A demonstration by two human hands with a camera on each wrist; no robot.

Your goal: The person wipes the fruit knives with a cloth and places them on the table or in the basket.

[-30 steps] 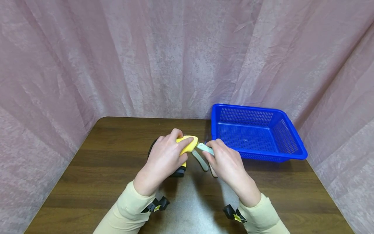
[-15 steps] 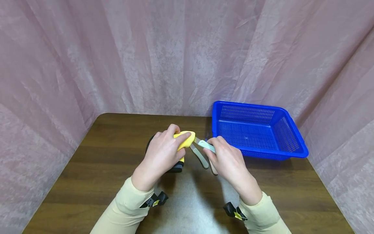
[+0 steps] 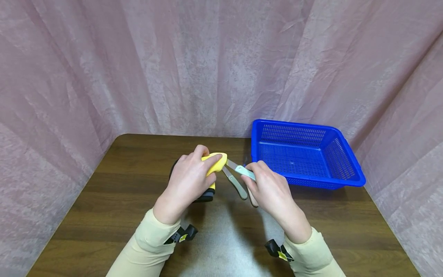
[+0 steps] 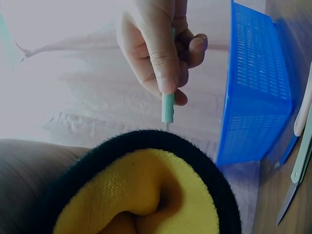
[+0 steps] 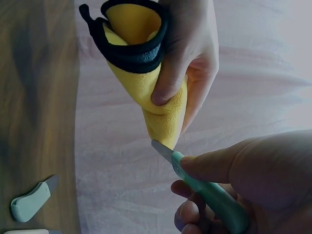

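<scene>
My left hand (image 3: 188, 173) grips a yellow cloth (image 3: 216, 163) with a dark edging, bunched around the fingers. In my right hand (image 3: 271, 188) is a knife with a mint-green handle (image 3: 245, 172), its blade (image 5: 162, 150) pointing toward the cloth. The blade's tip meets the cloth's bunched end, as the right wrist view shows. On the table below lies a second knife, with a grey-green handle (image 3: 238, 187). Beside it is a knife with a pale handle (image 3: 253, 198), partly hidden by my right hand in the head view.
A blue perforated plastic basket (image 3: 308, 181) stands at the back right of the wooden table (image 3: 114, 200). Something narrow and blue (image 4: 289, 149) lies near the knives in the left wrist view. A pink curtain (image 3: 194, 69) hangs behind the table.
My left hand and the cloth have moved left, away from my right hand. More of the knife's blade shows now. My right hand has hardly moved.
</scene>
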